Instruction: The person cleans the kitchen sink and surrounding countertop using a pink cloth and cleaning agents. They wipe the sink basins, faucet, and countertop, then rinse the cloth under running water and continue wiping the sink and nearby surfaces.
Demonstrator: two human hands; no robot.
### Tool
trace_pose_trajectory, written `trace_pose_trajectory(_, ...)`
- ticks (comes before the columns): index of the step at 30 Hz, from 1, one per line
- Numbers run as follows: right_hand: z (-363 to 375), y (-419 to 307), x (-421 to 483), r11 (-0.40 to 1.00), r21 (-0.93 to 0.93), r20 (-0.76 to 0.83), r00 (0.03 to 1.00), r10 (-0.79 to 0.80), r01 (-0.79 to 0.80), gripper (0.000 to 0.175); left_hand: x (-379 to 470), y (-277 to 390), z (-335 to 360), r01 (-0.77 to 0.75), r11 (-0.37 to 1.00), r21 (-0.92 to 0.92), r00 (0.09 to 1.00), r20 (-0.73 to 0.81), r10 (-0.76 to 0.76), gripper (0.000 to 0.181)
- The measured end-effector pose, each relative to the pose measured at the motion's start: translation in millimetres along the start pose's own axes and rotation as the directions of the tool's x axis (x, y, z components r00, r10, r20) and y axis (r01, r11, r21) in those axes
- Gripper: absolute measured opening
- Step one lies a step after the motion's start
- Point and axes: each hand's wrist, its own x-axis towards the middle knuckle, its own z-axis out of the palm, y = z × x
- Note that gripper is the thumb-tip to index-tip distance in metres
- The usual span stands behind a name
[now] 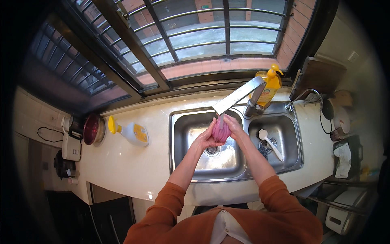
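Observation:
Above the large basin of a stainless steel sink [195, 169], both hands hold a wet pink cloth [221, 131] bunched into a ball. My left hand [208, 135] cups it from the left and below; my right hand [234, 126] grips its right side. Water from the square-section metal faucet [239, 95] runs down onto the cloth. The basin's drain [212, 150] shows just under my left hand. In the smaller basin to the right lie a white long-handled brush [271, 145] and a dark scouring pad [262, 151].
A yellow pump bottle of dish soap [269, 88] stands behind the faucet. On the left counter are a spray bottle [134, 134] lying on its side, red and steel bowls [93, 129] and a white appliance [72, 146]. A wooden cutting board [323, 74] leans at the back right.

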Motion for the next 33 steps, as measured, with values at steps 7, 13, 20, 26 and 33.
trace_pose_trajectory(7, 20, -41, 11, 0.955, -0.22, 0.283, 0.923, 0.259, -0.2, 0.035, 5, -2, 0, -0.067, 0.978, 0.197, 0.984, 0.177, 0.031, 0.041)
trace_pose_trajectory(13, 25, -18, 13, 0.877, -0.471, 0.095, 0.983, 0.155, -0.093, 0.021, -2, -16, 10, -0.09, 0.77, 0.632, 0.983, -0.069, 0.171, 0.012)
trace_pose_trajectory(20, -5, 42, -3, 0.604, -0.783, -0.201, 0.979, -0.019, -0.149, 0.022, 21, -71, -13, -0.051, 0.45, 0.891, 0.836, -0.209, 0.507, 0.028)
trace_pose_trajectory(26, -27, -2, -96, 0.711, -0.703, -0.334, 0.886, -0.323, -0.006, 0.037, 11, -92, -43, 0.044, 0.999, 0.02, 0.991, -0.127, -0.041, 0.045)
trace_pose_trajectory(33, 17, -25, -226, 0.373, -0.923, 0.033, 0.983, -0.182, 0.1, 0.034, 33, -116, -11, -0.301, 0.937, -0.176, 0.939, -0.227, 0.259, 0.026)
